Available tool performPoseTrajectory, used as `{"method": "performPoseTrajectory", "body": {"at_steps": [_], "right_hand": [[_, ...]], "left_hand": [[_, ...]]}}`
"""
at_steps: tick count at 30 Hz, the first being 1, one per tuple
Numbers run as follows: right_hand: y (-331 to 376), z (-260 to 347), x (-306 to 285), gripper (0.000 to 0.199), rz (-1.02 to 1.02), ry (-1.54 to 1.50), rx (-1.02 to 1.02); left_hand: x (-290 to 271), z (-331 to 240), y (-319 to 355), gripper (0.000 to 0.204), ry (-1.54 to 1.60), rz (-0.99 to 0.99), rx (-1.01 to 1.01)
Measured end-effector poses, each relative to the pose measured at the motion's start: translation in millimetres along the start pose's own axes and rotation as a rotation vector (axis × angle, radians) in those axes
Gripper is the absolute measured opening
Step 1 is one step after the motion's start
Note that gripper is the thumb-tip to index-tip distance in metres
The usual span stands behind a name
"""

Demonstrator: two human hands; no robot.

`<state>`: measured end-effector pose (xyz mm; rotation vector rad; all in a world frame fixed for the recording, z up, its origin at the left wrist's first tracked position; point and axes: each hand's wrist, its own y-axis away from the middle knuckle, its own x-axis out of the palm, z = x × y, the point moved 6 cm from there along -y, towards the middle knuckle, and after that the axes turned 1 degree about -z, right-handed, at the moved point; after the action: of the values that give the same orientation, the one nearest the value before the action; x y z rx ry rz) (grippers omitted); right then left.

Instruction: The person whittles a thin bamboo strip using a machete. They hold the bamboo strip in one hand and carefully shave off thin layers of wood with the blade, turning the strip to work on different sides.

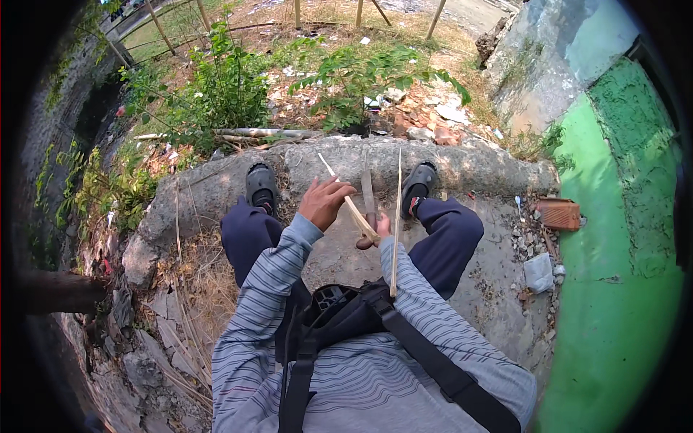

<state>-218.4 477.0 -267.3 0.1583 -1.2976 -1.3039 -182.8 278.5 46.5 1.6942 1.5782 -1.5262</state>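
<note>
My left hand (325,202) is closed over a pale split bamboo strip (358,216), its fingers bent across the upper part. The strip slants down between my knees toward my right hand (385,226). That hand is partly hidden, with its fingers around the brown handle of a knife (368,189); the lower end of the strip crosses there too. The knife's long, narrow blade points away from me. A second thin bamboo strip (398,209) stretches lengthwise over my right forearm, apart from the left hand.
A rough concrete ledge (325,155) curves beneath my feet. Green plants (231,86) and litter lie beyond it. At right, an orange-brown block (559,213) and a crumpled pale packet (538,273) lie by a green wall (599,310). Dry strips (180,303) are scattered at left.
</note>
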Motion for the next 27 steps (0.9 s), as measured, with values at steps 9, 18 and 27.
{"method": "performPoseTrajectory", "body": {"at_steps": [9, 18, 27], "right_hand": [[27.2, 20.5, 13.2, 0.116, 0.422, -0.571, 0.183], [46.8, 99.8, 25.6, 0.017, 0.289, -0.386, 0.018], [193.0, 275.4, 159.4, 0.016, 0.541, -0.117, -0.219]], "left_hand": [[-98.6, 55.5, 16.8, 0.018, 0.504, -0.544, -0.350], [-124.7, 74.9, 38.0, 0.027, 0.863, -0.892, -0.306], [-141.2, 106.7, 68.0, 0.033, 1.047, -1.082, -0.465]]}}
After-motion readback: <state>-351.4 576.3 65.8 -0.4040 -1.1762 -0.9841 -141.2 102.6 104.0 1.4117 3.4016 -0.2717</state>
